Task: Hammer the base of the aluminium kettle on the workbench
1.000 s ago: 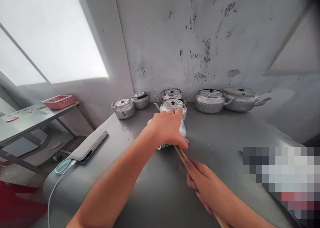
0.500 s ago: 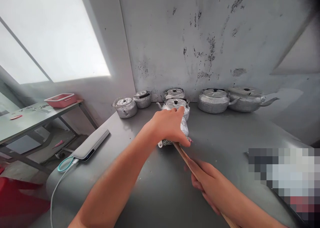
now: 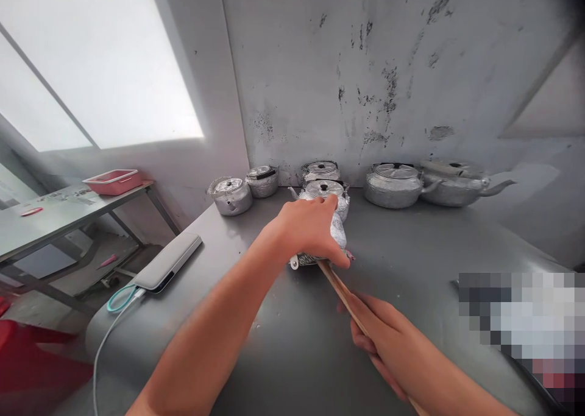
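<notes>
My left hand [image 3: 304, 227] is closed over the top of a small silvery, hammered-looking metal vessel [image 3: 338, 230], its thumb down the near right side. Most of this vessel is hidden under the hand. A white tab with a hole [image 3: 294, 262] sticks out at its lower left. My right hand [image 3: 370, 331] grips a wooden stick [image 3: 339, 287], whose far end meets the near side of the vessel; whether it goes inside cannot be seen. Just beyond the left hand stands a hammered metal kettle [image 3: 325, 188] with a black lid knob.
More metal kettles [image 3: 393, 186] line the wall at the back of the grey table [image 3: 301, 355]. On the left lies a grey power bank [image 3: 169, 264] with a cable. A pink basket [image 3: 114, 183] rests on another table, and a red stool [image 3: 36, 367] stands below.
The view has shifted very slightly. Both hands keep the same hold, and neither the vessel nor the stick has visibly moved on the table.
</notes>
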Available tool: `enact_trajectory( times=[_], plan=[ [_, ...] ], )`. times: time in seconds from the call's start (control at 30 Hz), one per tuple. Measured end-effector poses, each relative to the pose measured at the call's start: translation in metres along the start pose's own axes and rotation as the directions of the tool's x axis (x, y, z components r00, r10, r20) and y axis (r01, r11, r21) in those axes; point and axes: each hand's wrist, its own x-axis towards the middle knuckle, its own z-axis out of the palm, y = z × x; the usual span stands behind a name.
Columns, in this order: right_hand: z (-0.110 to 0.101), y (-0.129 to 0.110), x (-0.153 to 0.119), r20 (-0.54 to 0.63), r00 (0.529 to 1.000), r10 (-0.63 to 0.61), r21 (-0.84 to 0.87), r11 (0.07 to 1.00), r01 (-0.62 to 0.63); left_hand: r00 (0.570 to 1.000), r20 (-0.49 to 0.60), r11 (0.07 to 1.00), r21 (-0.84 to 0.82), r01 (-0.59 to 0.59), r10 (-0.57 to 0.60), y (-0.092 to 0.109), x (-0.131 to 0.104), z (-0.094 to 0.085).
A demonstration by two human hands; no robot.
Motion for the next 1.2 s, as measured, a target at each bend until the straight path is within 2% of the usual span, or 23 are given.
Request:
enact_trajectory(
  times=[0.17,0.27,0.4,0.53,0.67,0.8,0.9,1.07,1.2],
  plan=[
    [0.0,-0.004,0.0,0.036,0.999,-0.001,-0.012,1.0,0.002,1.0,0.006,1.0,0.001,-0.001,0.001,-0.001,0.0,0.0],
    [-0.001,-0.004,0.001,0.016,0.999,-0.049,-0.01,0.999,0.049,1.0,0.013,1.0,-0.003,-0.004,0.004,-0.002,0.0,0.0],
    [-0.001,0.0,0.002,0.031,1.0,-0.004,-0.034,0.999,0.005,1.0,0.014,1.0,0.003,-0.005,0.005,-0.002,-0.001,-0.001],
    [0.001,0.003,0.003,0.015,0.999,-0.038,-0.012,0.999,0.038,1.0,0.019,1.0,-0.004,-0.003,0.003,-0.002,-0.001,-0.002],
    [-0.001,0.002,0.003,0.019,1.0,-0.008,-0.029,1.0,0.009,1.0,0.026,1.0,-0.009,0.0,0.0,-0.004,0.0,-0.001],
    [-0.006,0.004,0.001,0.032,0.999,-0.043,-0.036,0.998,0.044,1.0,0.011,1.0,-0.016,-0.011,0.011,-0.004,0.0,-0.001],
    [-0.01,0.003,0.0,0.06,0.998,-0.036,-0.079,0.996,0.041,1.0,-0.001,1.0,-0.009,0.027,-0.027,-0.002,0.001,0.0],
    [-0.014,-0.008,-0.004,0.006,1.0,-0.002,-0.146,0.989,0.003,0.995,-0.05,0.996,0.027,0.086,-0.084,0.005,0.006,0.006],
    [-0.016,-0.004,-0.004,-0.012,0.997,-0.074,-0.185,0.98,0.07,0.991,-0.091,0.994,0.05,0.099,-0.094,0.007,0.012,0.011]
  ],
)
